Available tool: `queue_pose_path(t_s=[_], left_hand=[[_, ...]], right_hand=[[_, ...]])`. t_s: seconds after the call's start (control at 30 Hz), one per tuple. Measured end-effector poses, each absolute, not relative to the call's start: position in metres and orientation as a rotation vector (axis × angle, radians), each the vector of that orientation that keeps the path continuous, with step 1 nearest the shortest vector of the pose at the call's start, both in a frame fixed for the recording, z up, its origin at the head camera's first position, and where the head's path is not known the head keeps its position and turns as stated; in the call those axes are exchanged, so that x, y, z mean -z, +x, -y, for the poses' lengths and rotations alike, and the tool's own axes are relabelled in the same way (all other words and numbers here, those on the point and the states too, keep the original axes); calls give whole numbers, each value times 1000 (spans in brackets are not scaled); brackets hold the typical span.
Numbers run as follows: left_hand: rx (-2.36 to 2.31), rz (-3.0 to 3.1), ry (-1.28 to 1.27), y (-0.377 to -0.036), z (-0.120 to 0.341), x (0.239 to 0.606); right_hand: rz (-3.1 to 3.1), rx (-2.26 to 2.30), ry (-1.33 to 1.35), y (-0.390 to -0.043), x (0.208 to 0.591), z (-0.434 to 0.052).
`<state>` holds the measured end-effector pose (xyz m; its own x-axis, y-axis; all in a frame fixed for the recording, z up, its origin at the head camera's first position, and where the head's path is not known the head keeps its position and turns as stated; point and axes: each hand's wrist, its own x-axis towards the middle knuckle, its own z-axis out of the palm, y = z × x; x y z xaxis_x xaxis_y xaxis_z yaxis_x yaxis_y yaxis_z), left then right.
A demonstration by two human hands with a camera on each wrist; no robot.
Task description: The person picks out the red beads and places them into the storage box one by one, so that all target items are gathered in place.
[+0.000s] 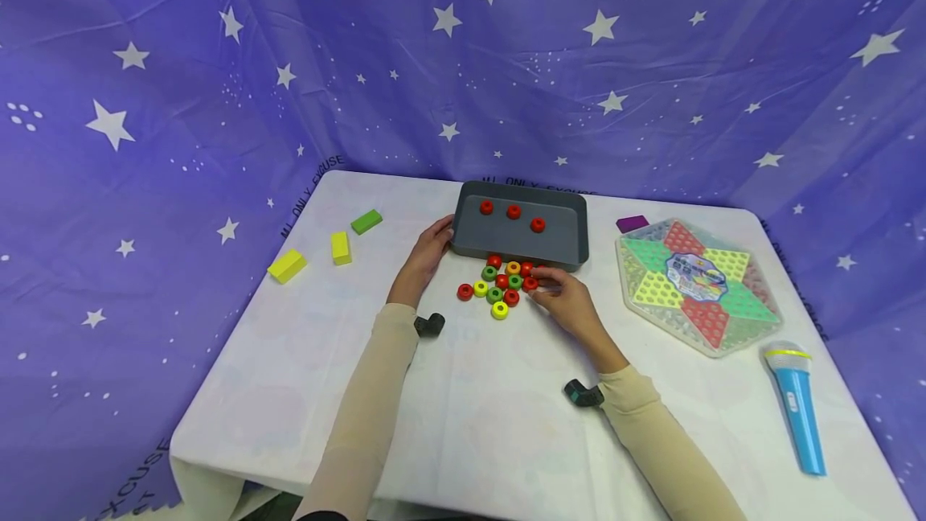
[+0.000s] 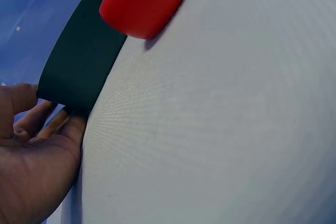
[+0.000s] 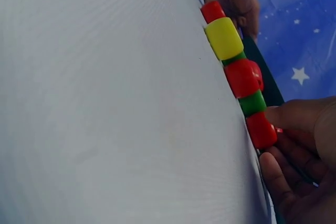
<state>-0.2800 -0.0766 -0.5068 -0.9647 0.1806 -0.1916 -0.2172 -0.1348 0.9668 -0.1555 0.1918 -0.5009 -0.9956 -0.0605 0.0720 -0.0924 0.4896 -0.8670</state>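
A dark grey tray (image 1: 473, 241) stands at the back of the table with three red rings (image 1: 514, 211) inside. My left hand (image 1: 425, 257) holds the tray's left side, its fingers at the front corner, as the left wrist view shows of the tray wall (image 2: 79, 66). Just in front of the tray lies a loose cluster of red, green, yellow and orange rings, with a yellow ring (image 1: 500, 310) nearest me. At the cluster's right edge my right hand (image 1: 567, 304) pinches a red ring (image 3: 261, 131) between thumb and fingers, beside a green ring (image 3: 252, 103).
Two yellow blocks (image 1: 287, 266) and a green block (image 1: 366, 221) lie at the left. On the right are a hexagonal star-patterned game board (image 1: 697, 276), a purple block (image 1: 632, 223) behind it and a blue toy microphone (image 1: 799, 416). A starry curtain (image 1: 535, 79) hangs behind the table.
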Motion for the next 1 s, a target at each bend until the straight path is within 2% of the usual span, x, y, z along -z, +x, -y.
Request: queue_pose_path(t_s=[0.7, 1.0], left_hand=[[-2202, -1838, -35, -282, 76, 508], [-2197, -1836, -26, -283, 77, 508]], right_hand=[[2782, -1312, 167, -155, 499, -185], [2781, -1338, 163, -151, 493, -183]])
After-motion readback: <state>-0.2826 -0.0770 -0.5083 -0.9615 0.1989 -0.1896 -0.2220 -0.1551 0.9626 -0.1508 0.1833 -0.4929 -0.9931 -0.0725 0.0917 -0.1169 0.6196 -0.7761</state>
